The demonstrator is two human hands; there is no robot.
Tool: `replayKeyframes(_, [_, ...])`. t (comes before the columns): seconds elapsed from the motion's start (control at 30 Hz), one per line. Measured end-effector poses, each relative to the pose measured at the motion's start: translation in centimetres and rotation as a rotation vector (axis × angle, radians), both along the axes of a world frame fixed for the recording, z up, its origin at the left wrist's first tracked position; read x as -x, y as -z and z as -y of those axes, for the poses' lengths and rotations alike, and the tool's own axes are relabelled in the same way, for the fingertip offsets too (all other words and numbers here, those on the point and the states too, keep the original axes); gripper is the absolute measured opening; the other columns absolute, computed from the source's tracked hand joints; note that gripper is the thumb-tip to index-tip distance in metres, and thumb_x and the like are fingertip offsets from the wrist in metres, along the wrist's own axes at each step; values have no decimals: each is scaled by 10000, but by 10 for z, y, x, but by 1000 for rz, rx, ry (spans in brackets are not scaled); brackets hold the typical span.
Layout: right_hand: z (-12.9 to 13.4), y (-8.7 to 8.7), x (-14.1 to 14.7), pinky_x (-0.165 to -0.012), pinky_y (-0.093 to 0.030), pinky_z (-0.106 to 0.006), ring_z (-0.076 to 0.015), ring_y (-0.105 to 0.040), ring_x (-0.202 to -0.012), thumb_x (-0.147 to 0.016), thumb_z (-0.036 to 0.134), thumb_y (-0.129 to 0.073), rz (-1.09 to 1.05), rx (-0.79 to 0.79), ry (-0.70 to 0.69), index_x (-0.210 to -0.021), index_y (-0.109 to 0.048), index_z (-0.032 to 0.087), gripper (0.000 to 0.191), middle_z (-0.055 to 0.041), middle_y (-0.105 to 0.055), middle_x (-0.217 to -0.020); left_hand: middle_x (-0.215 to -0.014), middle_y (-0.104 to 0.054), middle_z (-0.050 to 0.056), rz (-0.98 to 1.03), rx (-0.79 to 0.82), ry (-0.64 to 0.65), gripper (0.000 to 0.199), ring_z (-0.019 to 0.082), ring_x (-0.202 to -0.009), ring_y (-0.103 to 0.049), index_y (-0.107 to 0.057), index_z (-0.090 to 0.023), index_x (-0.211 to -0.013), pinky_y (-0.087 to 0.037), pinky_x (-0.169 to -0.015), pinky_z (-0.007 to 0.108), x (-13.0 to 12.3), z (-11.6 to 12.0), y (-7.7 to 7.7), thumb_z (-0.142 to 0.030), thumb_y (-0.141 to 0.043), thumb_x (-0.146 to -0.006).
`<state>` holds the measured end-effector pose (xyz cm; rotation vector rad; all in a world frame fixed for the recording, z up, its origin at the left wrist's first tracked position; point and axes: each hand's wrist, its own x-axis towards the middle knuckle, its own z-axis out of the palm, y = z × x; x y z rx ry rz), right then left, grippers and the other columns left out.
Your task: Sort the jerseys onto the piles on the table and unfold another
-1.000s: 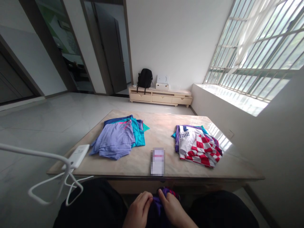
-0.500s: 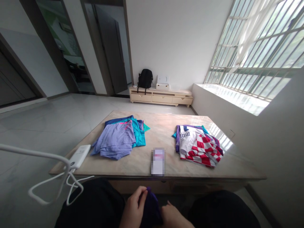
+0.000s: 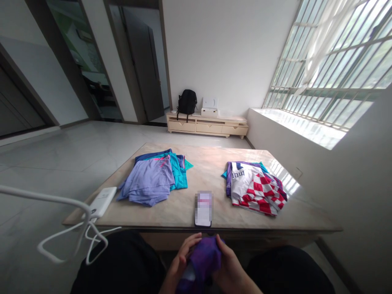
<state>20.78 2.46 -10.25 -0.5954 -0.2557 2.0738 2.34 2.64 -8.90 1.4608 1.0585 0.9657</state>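
Between the dark-clad knees [image 3: 119, 261], just below the near edge of the table [image 3: 174, 212], bunched purple cloth [image 3: 206, 255] is gripped from both sides, left hand [image 3: 183, 255] slanting forward, right hand [image 3: 228, 263] angled inward. Half a second ago the right hand sat lower; now it's risen nearly level with the left, and the cloth bulges wider.

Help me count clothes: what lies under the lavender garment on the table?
Teal fabric and navy fabric show past the lavender garment; whatever lies fully beneath is covered, so the count is unclear.
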Motion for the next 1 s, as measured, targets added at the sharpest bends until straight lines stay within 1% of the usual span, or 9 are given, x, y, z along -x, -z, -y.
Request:
replayKeyframes(0.1, [-3, 1, -3, -956, -514, -365, -230, -752, -889, -905, 525, -648, -8, 112, 71, -944, -789, 163, 390, -58, -826, -898, -1587, -475, 106, 65, -9, 130, 931, 331, -1454, -441, -468, -285, -1518, -372, -1193, 452, 0, 12, -8, -865, -495, -791])
replayKeyframes(0.17, [-1, 1, -4, -898, -542, -395, -263, -754, -897, -906, 542, -613, 9, 152, 76, -901, -792, 177, 407, -67, -823, -853, -1566, -502, 120, -23, -4, 171, 960, 354, -1439, -457, -437, -267, -1539, -370, -1195, 456, -3, 16, -5, -627, -799, -726])
replayKeyframes(0.2, [1, 0, -4, -871, -551, -409, -282, -753, -912, -895, 554, -607, 24, 168, 71, -879, -793, 181, 417, -77, -821, -844, -1533, -543, 119, -86, -2, 181, 906, 353, -1411, -495, -457, -260, -1528, -397, -1178, 448, -4, 16, -1, -455, -842, -731])
replayKeyframes(0.27, [7, -4, -4, -828, -565, -425, -311, -752, -921, -839, 571, -643, 54, 189, 85, -808, -787, 190, 408, -88, -815, -818, -1436, -643, 93, -168, -28, 214, 700, 324, -1322, -595, -554, -261, -1459, -475, -1113, 410, -6, 14, 6, -197, -730, -785])
replayKeyframes(0.33, [14, -12, -6, -806, -573, -430, -321, -755, -895, -759, 566, -720, 86, 200, 111, -741, -771, 195, 375, -84, -804, -762, -1348, -710, 61, -181, -109, 230, 585, 284, -1231, -669, -649, -271, -1362, -534, -1037, 358, -6, 13, 11, -99, -586, -806])
replayKeyframes(0.5, [30, -25, -13, -775, -581, -412, -304, -760, -833, -715, 606, -802, 193, 96, 140, -842, -764, 178, 448, -67, -792, -772, -1262, -760, 29, -278, -307, 140, 664, 239, -1149, -721, -700, -285, -1282, -554, -997, 286, -3, 17, 16, -23, -517, -700])
replayKeyframes(0.67, [40, -24, -23, -645, -563, -288, -229, -732, -713, -575, 452, -954, 686, -176, 351, -917, -752, 160, 493, -51, -786, -807, -1199, -787, 8, -361, -361, 192, 762, 243, -1049, -764, -685, -309, -1297, -605, -900, 280, -9, 25, 18, 2, -478, -633])
replayKeyframes(0.83, [42, -41, -42, -355, -440, -260, -176, -584, -379, -746, 667, -734, 1307, -327, 340, -865, -745, 179, 502, -13, -683, -584, -1269, -755, -9, -420, -536, 137, 817, 199, -1130, -732, -649, -312, -1345, -555, -1001, 250, -8, 23, 28, 42, -466, -632])
replayKeyframes(1.0, [44, -69, -55, -342, -437, -251, -155, -562, -347, -798, 699, -646, 1456, -370, 396, -1156, -723, 216, 606, 6, -677, -616, -1348, -707, 49, -474, -784, 66, 670, 168, -1206, -687, -669, -234, -1315, -486, -1065, 194, -2, 19, 32, 61, -482, -743])
